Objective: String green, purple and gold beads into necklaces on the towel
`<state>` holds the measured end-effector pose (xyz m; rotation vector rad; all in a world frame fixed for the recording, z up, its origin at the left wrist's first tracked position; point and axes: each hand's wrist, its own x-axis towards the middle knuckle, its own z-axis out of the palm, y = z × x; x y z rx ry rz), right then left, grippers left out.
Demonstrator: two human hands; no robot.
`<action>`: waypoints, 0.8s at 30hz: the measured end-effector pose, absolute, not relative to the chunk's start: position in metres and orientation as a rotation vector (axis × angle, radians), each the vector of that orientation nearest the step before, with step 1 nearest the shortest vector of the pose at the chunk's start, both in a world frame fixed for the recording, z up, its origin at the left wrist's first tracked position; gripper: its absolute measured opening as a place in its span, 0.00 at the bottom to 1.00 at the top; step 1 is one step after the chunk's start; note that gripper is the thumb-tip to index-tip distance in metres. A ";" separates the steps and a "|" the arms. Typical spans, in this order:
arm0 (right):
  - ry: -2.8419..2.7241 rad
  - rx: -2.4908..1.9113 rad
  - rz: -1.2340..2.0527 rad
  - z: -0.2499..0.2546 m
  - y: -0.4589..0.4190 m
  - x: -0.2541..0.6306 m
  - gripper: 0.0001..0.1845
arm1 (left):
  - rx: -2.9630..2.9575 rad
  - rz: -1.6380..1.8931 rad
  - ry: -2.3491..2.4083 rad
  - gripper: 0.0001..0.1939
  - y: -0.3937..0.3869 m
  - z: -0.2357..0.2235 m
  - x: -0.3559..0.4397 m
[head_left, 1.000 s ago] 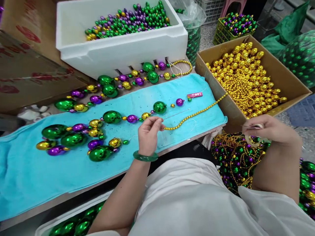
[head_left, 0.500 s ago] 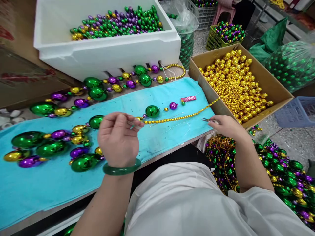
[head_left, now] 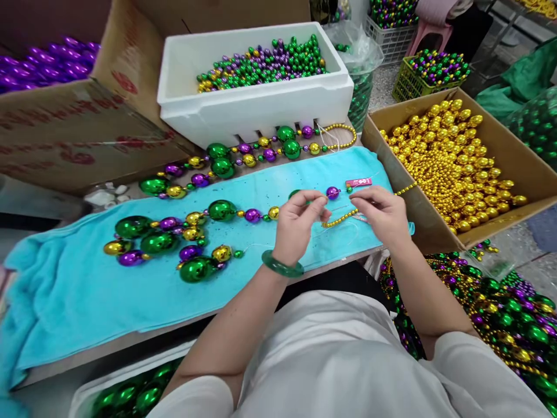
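My left hand [head_left: 298,225], with a green bangle on its wrist, pinches the end of a thin gold bead string [head_left: 343,217] above the turquoise towel [head_left: 87,290]. My right hand [head_left: 383,215] is closed close beside it on the same string, and a small metal tool seems to poke out between its fingers. The string runs right, to the cardboard box of gold beads [head_left: 456,157]. A strand of big green, purple and gold balls [head_left: 195,232] lies on the towel left of my hands. A small red tag [head_left: 358,182] rests just beyond my fingers.
A white foam box [head_left: 261,110] of mixed beads stands behind the towel, with another bead strand [head_left: 243,157] in front of it. A cardboard box [head_left: 65,133] with purple beads is at the left. Heaps of bead necklaces [head_left: 491,307] lie at the lower right.
My right hand came in from the right and now meets my left hand over the towel. The gold string, taut before, now hangs slack between them. The view has shifted left.
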<state>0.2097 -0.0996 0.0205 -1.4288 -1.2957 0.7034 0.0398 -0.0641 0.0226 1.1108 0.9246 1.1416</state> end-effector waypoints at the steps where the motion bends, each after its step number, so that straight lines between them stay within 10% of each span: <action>1: -1.211 -1.327 0.831 0.024 -0.097 0.200 0.05 | 1.099 1.116 0.918 0.11 -0.065 0.020 0.042; 14: -1.058 -1.177 0.901 0.032 -0.080 0.198 0.07 | 1.786 1.285 1.114 0.09 -0.073 0.001 0.045; 24: -1.166 -1.185 0.783 0.061 -0.057 0.220 0.13 | 2.711 0.540 0.378 0.12 -0.053 -0.058 0.075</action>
